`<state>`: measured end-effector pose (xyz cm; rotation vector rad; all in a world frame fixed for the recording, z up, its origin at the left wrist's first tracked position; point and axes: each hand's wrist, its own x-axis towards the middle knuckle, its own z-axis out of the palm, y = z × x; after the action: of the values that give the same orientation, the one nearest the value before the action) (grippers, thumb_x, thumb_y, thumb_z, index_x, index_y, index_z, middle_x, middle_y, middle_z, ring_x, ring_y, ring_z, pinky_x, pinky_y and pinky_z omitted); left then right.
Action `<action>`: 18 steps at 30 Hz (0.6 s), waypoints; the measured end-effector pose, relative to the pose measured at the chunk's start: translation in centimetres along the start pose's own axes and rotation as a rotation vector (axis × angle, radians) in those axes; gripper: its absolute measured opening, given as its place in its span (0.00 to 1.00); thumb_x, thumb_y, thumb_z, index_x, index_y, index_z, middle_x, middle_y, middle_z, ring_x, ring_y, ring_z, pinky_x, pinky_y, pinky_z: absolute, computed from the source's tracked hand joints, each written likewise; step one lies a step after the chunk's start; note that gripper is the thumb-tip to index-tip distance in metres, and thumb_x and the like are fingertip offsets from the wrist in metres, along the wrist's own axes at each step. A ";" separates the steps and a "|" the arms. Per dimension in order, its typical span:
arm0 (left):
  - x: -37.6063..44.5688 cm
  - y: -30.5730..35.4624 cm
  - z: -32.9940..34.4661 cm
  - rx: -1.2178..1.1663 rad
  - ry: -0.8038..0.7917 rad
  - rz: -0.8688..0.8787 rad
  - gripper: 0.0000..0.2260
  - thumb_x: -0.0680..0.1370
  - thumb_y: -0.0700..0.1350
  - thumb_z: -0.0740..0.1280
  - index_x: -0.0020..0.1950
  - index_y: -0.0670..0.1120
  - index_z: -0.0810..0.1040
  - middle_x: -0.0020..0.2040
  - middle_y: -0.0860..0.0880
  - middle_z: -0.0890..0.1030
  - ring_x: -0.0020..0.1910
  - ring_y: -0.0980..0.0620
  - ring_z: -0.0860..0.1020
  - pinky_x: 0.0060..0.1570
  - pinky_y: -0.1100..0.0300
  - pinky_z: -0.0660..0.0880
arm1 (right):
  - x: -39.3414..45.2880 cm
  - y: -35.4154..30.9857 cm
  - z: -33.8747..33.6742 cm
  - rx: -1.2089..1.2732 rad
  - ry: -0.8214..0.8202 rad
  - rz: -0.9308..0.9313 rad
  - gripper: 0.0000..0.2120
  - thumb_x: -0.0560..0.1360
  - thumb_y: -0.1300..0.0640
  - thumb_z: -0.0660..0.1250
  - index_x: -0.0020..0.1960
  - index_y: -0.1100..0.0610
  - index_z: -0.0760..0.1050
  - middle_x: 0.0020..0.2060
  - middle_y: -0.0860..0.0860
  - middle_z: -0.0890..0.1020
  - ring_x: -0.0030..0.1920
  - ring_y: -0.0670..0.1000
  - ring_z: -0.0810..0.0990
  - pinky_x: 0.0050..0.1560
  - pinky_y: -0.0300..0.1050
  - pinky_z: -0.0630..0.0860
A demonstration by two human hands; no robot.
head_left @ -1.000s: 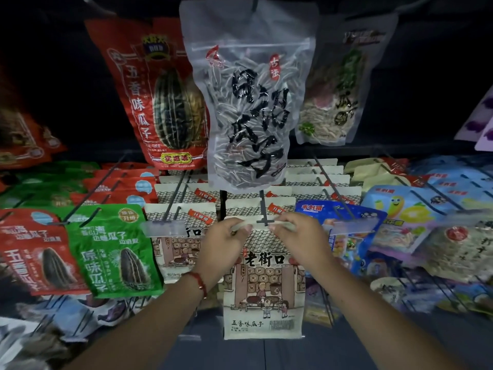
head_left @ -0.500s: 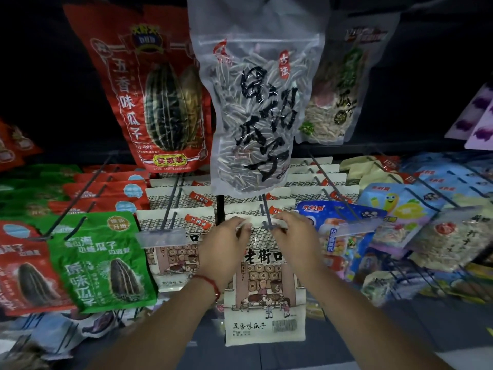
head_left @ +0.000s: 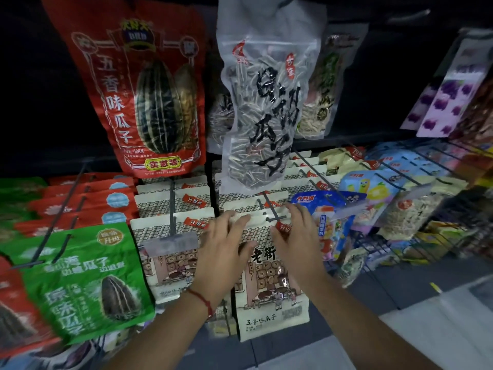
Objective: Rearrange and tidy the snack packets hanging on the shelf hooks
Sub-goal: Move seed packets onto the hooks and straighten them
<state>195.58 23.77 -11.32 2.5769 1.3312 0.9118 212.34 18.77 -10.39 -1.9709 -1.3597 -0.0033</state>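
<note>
A cream sunflower-seed packet (head_left: 270, 305) with a street-scene drawing hangs at the front of a black hook (head_left: 270, 210) in the middle row. More cream packets (head_left: 248, 202) sit behind it on the same hook. My left hand (head_left: 222, 249) lies on the packet's upper left with its fingers stretched toward the top edge. My right hand (head_left: 296, 236) lies on the upper right, fingers straight beside the hook's tip. Neither hand pinches the packet.
A second row of cream packets (head_left: 170, 265) hangs to the left, behind a clear price tag (head_left: 172, 244). Green packets (head_left: 88, 276) hang further left and a blue snack packet (head_left: 329, 217) to the right. Above hang a big red bag (head_left: 149, 102) and a clear seed bag (head_left: 266, 116).
Both hands have let go of the packet's top edge, which they pinched before, and now lie flat on it with straight fingers. The view has moved closer.
</note>
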 end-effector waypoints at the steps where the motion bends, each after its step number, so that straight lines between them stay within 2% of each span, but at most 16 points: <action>1: -0.4 -0.1 -0.2 0.017 -0.029 0.032 0.25 0.78 0.58 0.64 0.73 0.53 0.67 0.72 0.48 0.66 0.70 0.48 0.65 0.63 0.53 0.71 | -0.4 -0.2 0.0 -0.022 -0.019 0.013 0.31 0.77 0.47 0.67 0.75 0.50 0.59 0.74 0.51 0.62 0.75 0.51 0.56 0.75 0.56 0.58; 3: -1.2 -0.4 -0.5 0.038 -0.087 0.081 0.26 0.79 0.58 0.62 0.75 0.54 0.62 0.77 0.47 0.59 0.76 0.46 0.57 0.68 0.48 0.67 | -1.1 -0.3 0.1 -0.069 -0.063 0.036 0.35 0.77 0.44 0.65 0.78 0.49 0.52 0.78 0.50 0.52 0.78 0.49 0.44 0.75 0.54 0.47; 5: -1.8 -0.5 -0.8 0.061 -0.132 0.113 0.28 0.79 0.58 0.62 0.77 0.55 0.57 0.80 0.46 0.52 0.79 0.44 0.50 0.72 0.42 0.62 | -1.7 -0.3 0.1 -0.117 -0.090 0.026 0.38 0.78 0.41 0.63 0.79 0.50 0.47 0.79 0.50 0.47 0.77 0.49 0.38 0.75 0.56 0.46; 7: -2.4 -0.4 -1.2 0.113 -0.144 0.174 0.29 0.79 0.58 0.62 0.78 0.54 0.57 0.81 0.45 0.50 0.79 0.43 0.47 0.74 0.39 0.56 | -2.5 -0.3 -0.2 -0.151 -0.114 0.006 0.38 0.79 0.41 0.61 0.79 0.51 0.46 0.79 0.52 0.46 0.78 0.55 0.38 0.77 0.58 0.48; 9: -3.2 0.0 -1.6 0.149 -0.144 0.252 0.29 0.79 0.58 0.62 0.78 0.53 0.58 0.80 0.44 0.52 0.79 0.41 0.49 0.75 0.40 0.51 | -3.3 -0.2 -0.8 -0.178 -0.155 -0.003 0.37 0.79 0.43 0.61 0.79 0.52 0.47 0.79 0.52 0.46 0.79 0.55 0.39 0.77 0.57 0.47; 14: -4.6 1.7 -2.0 0.202 -0.251 0.334 0.31 0.79 0.60 0.60 0.79 0.50 0.57 0.80 0.42 0.55 0.78 0.39 0.52 0.76 0.40 0.50 | -5.3 1.2 -3.4 -0.272 -0.268 0.032 0.36 0.80 0.41 0.57 0.80 0.48 0.42 0.79 0.49 0.41 0.78 0.55 0.39 0.75 0.54 0.40; 16: -4.6 2.8 -2.2 0.217 -0.292 0.349 0.32 0.79 0.61 0.59 0.80 0.50 0.54 0.80 0.42 0.52 0.79 0.39 0.50 0.76 0.41 0.47 | -5.4 2.2 -5.1 -0.306 -0.319 0.065 0.36 0.80 0.40 0.57 0.80 0.50 0.42 0.79 0.52 0.40 0.78 0.57 0.38 0.76 0.56 0.40; 18: -4.3 4.2 -2.2 0.201 -0.324 0.358 0.33 0.81 0.60 0.56 0.80 0.50 0.48 0.81 0.43 0.45 0.79 0.40 0.43 0.76 0.43 0.39 | -5.2 3.4 -6.7 -0.356 -0.364 0.084 0.37 0.80 0.40 0.57 0.80 0.50 0.42 0.79 0.53 0.40 0.78 0.58 0.38 0.77 0.58 0.43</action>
<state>195.46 17.51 -9.99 3.0134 0.9354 0.3798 215.37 10.23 -9.36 -2.4139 -1.5888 0.1715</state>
